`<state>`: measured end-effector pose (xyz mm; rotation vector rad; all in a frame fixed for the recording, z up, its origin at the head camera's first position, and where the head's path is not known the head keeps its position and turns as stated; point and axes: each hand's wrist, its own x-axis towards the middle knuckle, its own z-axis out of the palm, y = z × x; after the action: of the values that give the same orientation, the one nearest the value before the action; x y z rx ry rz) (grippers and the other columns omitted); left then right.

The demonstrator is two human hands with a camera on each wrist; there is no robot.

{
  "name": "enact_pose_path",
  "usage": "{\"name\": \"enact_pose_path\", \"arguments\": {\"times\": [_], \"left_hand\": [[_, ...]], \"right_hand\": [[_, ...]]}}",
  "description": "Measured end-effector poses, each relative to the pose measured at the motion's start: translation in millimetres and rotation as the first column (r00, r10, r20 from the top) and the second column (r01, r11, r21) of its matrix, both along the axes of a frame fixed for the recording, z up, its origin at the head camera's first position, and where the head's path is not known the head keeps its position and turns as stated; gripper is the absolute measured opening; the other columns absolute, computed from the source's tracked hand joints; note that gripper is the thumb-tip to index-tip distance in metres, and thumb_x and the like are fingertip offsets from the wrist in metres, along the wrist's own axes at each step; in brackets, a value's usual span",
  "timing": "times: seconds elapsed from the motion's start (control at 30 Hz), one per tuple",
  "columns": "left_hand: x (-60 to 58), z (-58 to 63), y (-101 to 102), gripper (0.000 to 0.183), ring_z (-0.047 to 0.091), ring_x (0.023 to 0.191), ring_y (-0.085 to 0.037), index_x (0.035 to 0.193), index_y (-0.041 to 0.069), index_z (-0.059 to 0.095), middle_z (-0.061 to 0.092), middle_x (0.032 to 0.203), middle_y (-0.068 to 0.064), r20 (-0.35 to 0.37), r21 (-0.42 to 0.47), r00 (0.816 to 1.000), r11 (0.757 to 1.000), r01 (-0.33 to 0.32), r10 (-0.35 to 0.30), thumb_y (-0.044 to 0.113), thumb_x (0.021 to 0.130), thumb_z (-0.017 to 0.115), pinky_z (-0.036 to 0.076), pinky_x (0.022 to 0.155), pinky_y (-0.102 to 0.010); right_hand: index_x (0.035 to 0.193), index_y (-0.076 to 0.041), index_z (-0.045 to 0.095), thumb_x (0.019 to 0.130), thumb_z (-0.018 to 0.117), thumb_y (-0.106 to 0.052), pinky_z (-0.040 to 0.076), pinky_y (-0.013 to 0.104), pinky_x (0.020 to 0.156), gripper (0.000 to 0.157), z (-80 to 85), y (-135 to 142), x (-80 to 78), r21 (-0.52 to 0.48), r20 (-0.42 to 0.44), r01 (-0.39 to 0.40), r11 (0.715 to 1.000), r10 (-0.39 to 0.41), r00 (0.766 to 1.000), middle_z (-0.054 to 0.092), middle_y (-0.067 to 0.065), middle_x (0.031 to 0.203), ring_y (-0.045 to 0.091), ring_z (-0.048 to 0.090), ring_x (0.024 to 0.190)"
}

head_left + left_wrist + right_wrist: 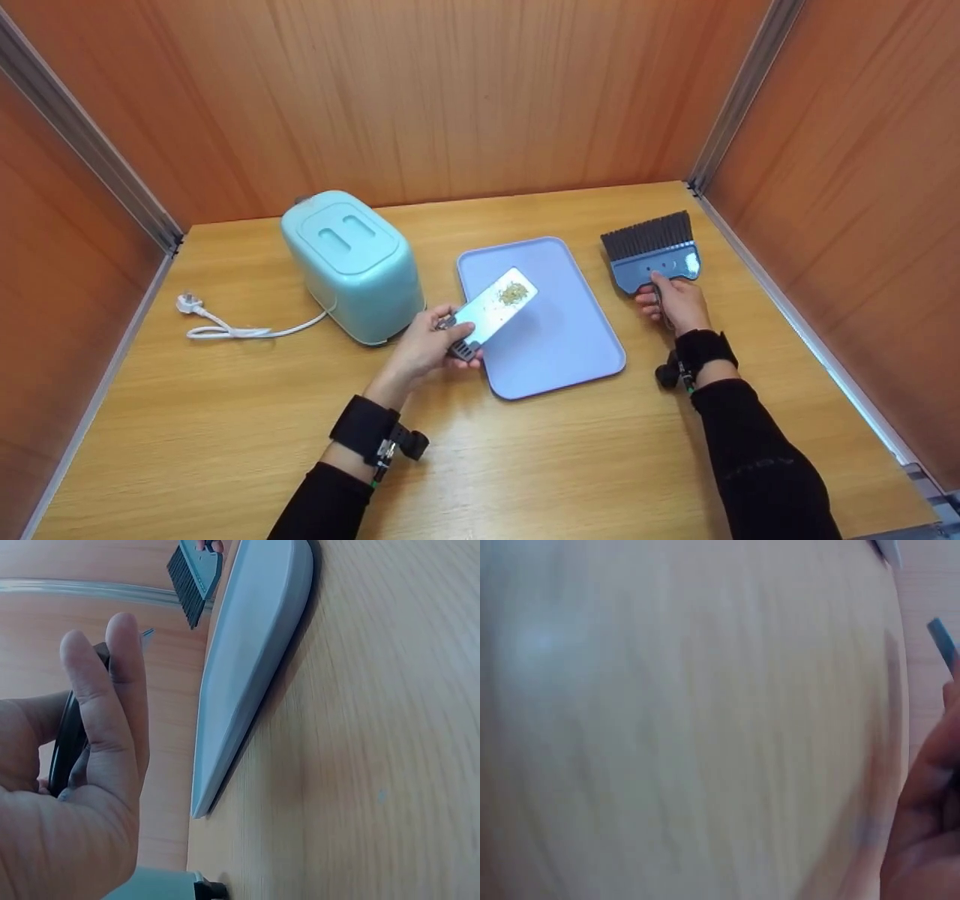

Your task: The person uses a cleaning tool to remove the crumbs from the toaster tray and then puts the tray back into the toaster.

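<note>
My left hand point(424, 346) holds a narrow metal crumb tray point(484, 316) by its dark slotted end, thumb on top. A small heap of yellowish crumbs point(514, 292) lies near its far end. This crumb tray is held up over the left part of a lavender serving tray point(562, 349). To the right, my right hand point(681, 306) grips a blue hand brush point(630, 271) by the handle, its dark bristles pointing away from me. In the right wrist view only a sliver of the brush point(943, 643) shows beside the hand.
A mint-green toaster point(360, 277) with a lid stands left of the serving tray. Its white cord point(292, 330) runs left to a plug point(189, 303). Wood-look panels point(480, 97) enclose the table point(247, 420) at the back and on both sides.
</note>
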<state>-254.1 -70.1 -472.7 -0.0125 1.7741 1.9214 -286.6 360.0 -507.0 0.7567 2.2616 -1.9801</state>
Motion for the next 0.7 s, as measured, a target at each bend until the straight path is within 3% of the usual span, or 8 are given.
{"name": "enact_pose_path", "arguments": {"times": [0.2, 0.33, 0.53, 0.7], "left_hand": [[2.6, -2.3, -2.9, 0.024, 0.078, 0.072, -0.026, 0.133, 0.004, 0.058, 0.073, 0.096, -0.025, -0.005, 0.000, 1.000, 1.000, -0.010, 0.010, 0.007, 0.109, 0.059, 0.064, 0.061, -0.028], [3.3, -1.1, -3.0, 0.021, 0.078, 0.071, -0.026, 0.129, 0.003, 0.058, 0.073, 0.094, -0.025, -0.013, 0.006, 1.000, 1.000, -0.011, 0.011, 0.006, 0.109, 0.059, 0.063, 0.059, -0.028], [1.5, 0.3, -3.7, 0.021, 0.078, 0.072, -0.026, 0.130, 0.003, 0.058, 0.073, 0.100, -0.026, -0.004, 0.008, 1.000, 1.000, 0.001, -0.001, 0.007, 0.109, 0.059, 0.063, 0.059, -0.028], [0.6, 0.0, -4.5, 0.022, 0.078, 0.072, -0.026, 0.129, 0.003, 0.058, 0.073, 0.099, -0.026, 0.011, -0.006, 1.000, 1.000, 0.010, -0.010, 0.008, 0.108, 0.061, 0.063, 0.059, -0.028]], "right_hand": [[0.107, -0.006, 0.062, 0.114, 0.044, -0.039, 0.043, 0.017, 0.048, 0.039, -0.9, 1.4, -4.1, -0.034, 0.022, -0.112, 0.993, 0.113, 0.993, 0.056, -0.012, 0.060, 0.001, 0.049, 0.048], [0.098, -0.009, 0.055, 0.114, 0.041, -0.049, 0.040, 0.019, 0.045, 0.046, -0.1, 0.5, -3.5, -0.019, 0.061, -0.106, 0.994, 0.107, 0.992, 0.047, -0.012, 0.055, 0.002, 0.043, 0.044], [0.086, -0.010, 0.059, 0.106, 0.042, -0.072, 0.040, 0.024, 0.050, 0.067, 3.5, -1.1, 0.9, 0.176, 0.112, -0.120, 0.977, 0.101, 0.989, 0.049, -0.011, 0.055, 0.007, 0.045, 0.049], [0.090, -0.002, 0.064, 0.104, 0.044, -0.074, 0.042, 0.025, 0.053, 0.075, 10.5, -7.3, 3.9, 0.354, 0.110, -0.232, 0.906, 0.206, 0.972, 0.051, -0.009, 0.060, 0.009, 0.046, 0.051]]}}
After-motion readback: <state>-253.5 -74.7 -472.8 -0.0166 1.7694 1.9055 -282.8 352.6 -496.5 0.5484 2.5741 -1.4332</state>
